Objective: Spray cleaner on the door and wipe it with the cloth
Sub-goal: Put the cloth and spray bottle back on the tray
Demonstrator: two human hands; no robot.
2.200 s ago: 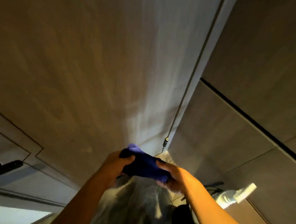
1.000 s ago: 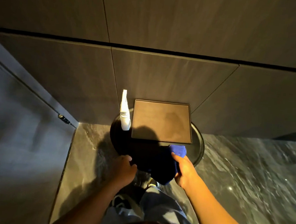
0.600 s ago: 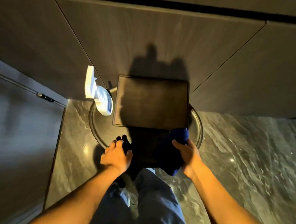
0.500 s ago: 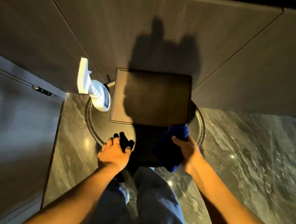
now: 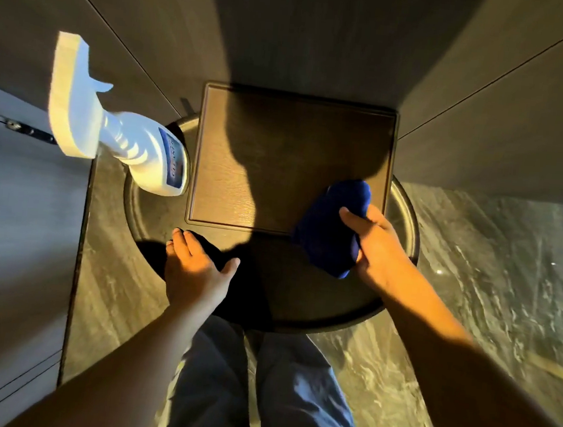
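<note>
we are gripping cloth [image 5: 332,227] in right hand [image 5: 378,248], left hand [image 5: 195,272] hovering open, empty; reaching frame-left risking toppling spray bottle [image 5: 148,157] off round table [image 5: 406,204].

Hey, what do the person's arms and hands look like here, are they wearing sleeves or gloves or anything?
Both forearms are bare right down to the frame edge, with no sleeves showing. The left hand and right hand have no gloves, and no watch, rings or bands are visible. Below them, blue-grey trousers.

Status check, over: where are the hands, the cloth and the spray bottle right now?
Right hand gripping blue cloth over square tray. Left hand open, empty, at round table edge. White spray bottle untouched on table's left. Nothing blocking it.
</note>
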